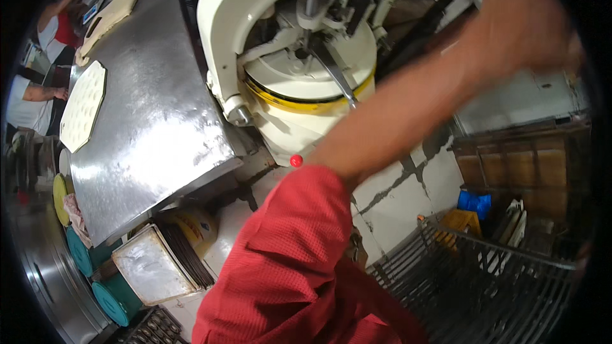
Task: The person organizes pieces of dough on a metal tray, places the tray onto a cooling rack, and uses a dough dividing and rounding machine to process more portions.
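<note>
My left arm, in a red sleeve [274,248], stretches from the lower middle across to the upper right. At its end my left hand [535,19] is smeared by motion, so its fingers and anything in them cannot be made out. The bare forearm [408,114] passes in front of a cream-coloured dough divider machine [223,25], covering part of its right side. The machine has a round head with a yellow ring [290,103] and a metal lever [335,73]. A red ball knob [296,160] shows just beside the sleeve cuff. My right hand is out of view.
A steel table [146,89] stands left, bearing a pale plate with round shapes [83,105]. Stacked baking trays [153,264] and teal tubs [111,299] sit below. Two people [32,105] work beyond the table. A slatted metal rack [472,286] fills the lower right.
</note>
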Demonstrator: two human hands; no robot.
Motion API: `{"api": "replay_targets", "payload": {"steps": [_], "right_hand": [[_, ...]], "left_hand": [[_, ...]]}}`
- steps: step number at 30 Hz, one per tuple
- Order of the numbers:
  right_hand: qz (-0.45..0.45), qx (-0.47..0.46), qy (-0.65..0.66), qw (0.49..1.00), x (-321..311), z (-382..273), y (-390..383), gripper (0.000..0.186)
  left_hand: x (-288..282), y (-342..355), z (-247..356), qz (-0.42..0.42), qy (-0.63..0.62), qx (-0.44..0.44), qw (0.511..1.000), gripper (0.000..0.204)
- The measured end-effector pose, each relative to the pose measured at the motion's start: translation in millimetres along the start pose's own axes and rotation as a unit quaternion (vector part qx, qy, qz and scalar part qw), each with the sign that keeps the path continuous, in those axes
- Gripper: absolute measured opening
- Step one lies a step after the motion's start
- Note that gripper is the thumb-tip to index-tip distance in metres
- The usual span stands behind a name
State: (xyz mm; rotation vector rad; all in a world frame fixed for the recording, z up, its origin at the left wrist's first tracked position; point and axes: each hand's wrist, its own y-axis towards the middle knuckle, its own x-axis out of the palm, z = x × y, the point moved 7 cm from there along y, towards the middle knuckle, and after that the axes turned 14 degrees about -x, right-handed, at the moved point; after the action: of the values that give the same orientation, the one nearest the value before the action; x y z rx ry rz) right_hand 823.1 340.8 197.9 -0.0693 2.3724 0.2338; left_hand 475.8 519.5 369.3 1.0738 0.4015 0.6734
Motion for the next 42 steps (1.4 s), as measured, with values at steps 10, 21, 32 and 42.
{"api": "replay_targets", "payload": {"steps": [10,21,32,42], "right_hand": [[-0.142,0.144,0.09,0.975,26.4,-6.6,-6.8,0.025],[-0.146,0.19,-0.023,0.971,27.4,10.4,-14.2,0.022],[-0.194,0.106,0.031,0.975,102.1,102.5,-18.3,0.021],[-0.159,0.092,0.088,0.979,162.9,91.6,9.3,0.027]], "left_hand": [[-64.0,-158.0,-43.8,-0.114,-0.162,-0.018,0.98,0.025],[25.8,-329.8,-174.8,-0.517,0.24,-0.117,0.813,0.037],[11.5,-326.6,-151.5,-0.448,0.165,-0.113,0.871,0.033],[-131.2,-362.4,-163.3,-0.242,0.172,-0.312,0.902,0.022]]}}
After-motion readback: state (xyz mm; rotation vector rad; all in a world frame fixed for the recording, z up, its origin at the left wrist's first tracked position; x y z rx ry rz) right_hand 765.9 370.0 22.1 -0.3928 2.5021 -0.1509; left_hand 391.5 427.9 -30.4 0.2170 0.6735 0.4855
